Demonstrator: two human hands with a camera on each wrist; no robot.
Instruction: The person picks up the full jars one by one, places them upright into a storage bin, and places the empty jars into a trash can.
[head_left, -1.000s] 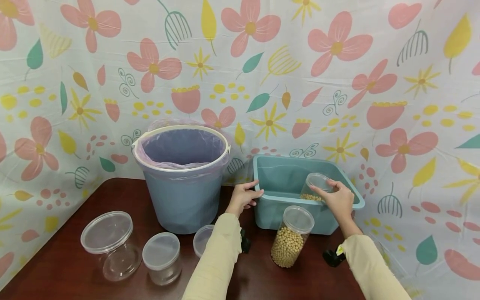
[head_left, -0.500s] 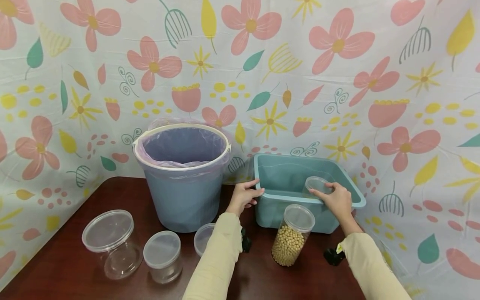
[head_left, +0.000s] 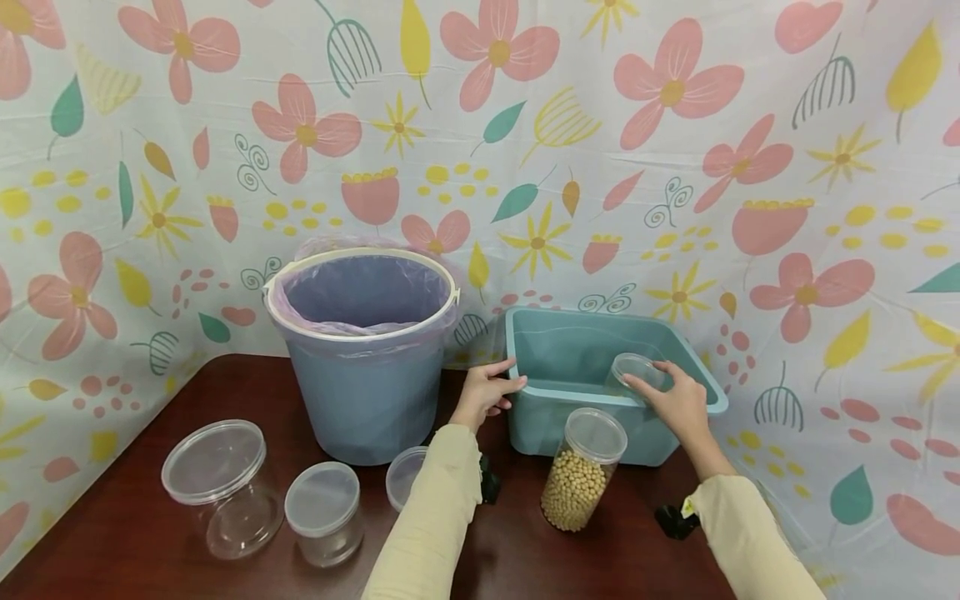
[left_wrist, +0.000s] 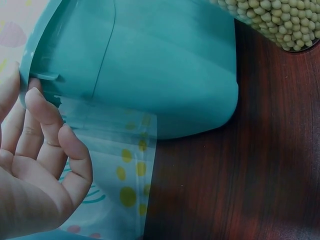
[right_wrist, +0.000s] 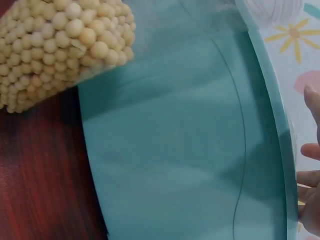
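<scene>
2 hands work at a blue-green tub (head_left: 536,429). The right hand (head_left: 678,398) pinches a see-through jar (head_left: 636,369), thumb on the near side of its round top and fingers on the far side, the gap between them no wider than that top. This jar is inside the tub, near its right end; the front wall hides its lower part, so whether it touches the floor I cannot tell. The left hand (head_left: 480,393) grips the tub's left corner, thumb and curled fingers closed on the rim. Just in front of the tub, 1 tall lidded jar of pale round beans (head_left: 576,492) stands on the dark red-brown table (head_left: 630,554). To the left are 3 more see-through lidded jars: a large one (head_left: 213,467), a small one (head_left: 322,504) and a third (head_left: 405,479) partly behind the left sleeve (head_left: 427,525). Behind them stands a blue bucket (head_left: 367,408) with a pinkish plastic liner (head_left: 337,327). Flower-printed white cloth (head_left: 480,150) covers the walls.
</scene>
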